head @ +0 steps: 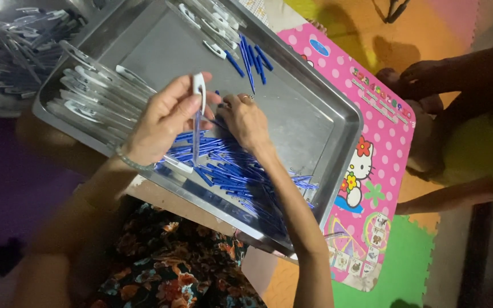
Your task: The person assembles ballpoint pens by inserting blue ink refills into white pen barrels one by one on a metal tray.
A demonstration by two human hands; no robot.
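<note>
The step in hand looks like assembly: a white pen cap [199, 86] is being fitted to a blue pen [196, 140], 1 piece at a time. The left hand [164, 120] pinches the cap between thumb and fingertips, cap end up toward 12 o'clock, with the blue barrel hanging down from it toward 6 o'clock over the steel tray [338, 122]. The right hand [245, 121] is curled, palm down, its fingers closing on loose pens at the top of the blue pile [241, 177]; whether it has 1 gripped yet is hard to tell. The pile lies at about 5 o'clock in the tray, just under both hands. Finished pieces [89, 94] with white caps lie in rows at 9 o'clock, and more [223, 34] at 12 o'clock. By my reading, the next move calls for a straight push along the barrel, then room among the rows at 9 o'clock. The left wrist is bent inward, forearm coming up from 7 o'clock; the right forearm [298, 228] runs from 5 o'clock, elbow low. The tray rests on a pink dotted mat [372, 114].
</note>
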